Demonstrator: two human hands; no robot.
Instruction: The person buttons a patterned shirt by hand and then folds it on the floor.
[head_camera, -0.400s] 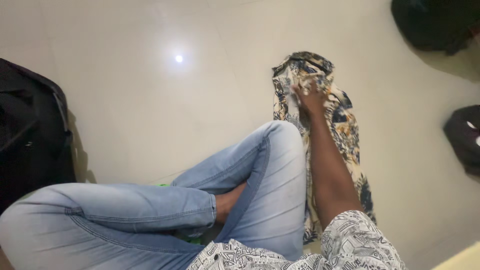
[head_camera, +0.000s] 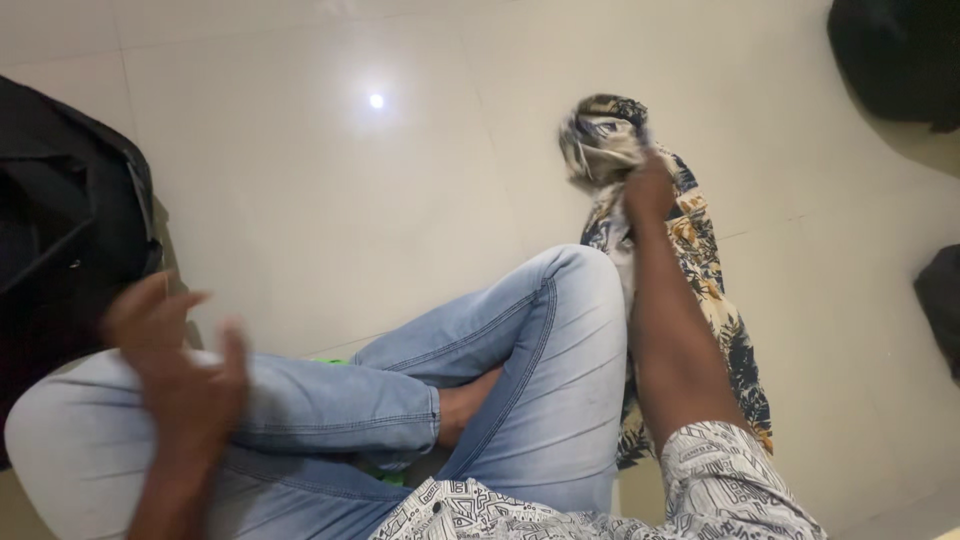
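I sit cross-legged on a pale tiled floor in light blue jeans (head_camera: 520, 380). My right hand (head_camera: 648, 188) is stretched out past my knee and grips the far end of a patterned cream, blue and yellow garment (head_camera: 700, 270) that lies along the floor. The gripped end is bunched up and lifted a little. My left hand (head_camera: 180, 365) hovers blurred above my left thigh, fingers spread, holding nothing.
A black bag (head_camera: 60, 210) stands at the left by my knee. Another dark bag (head_camera: 895, 55) lies at the top right, and a third dark item (head_camera: 942, 300) at the right edge. A bit of green (head_camera: 330, 362) shows under my legs.
My left hand has come into view above my left thigh. My right hand has gathered and raised the garment's far end, which now looks bunched.
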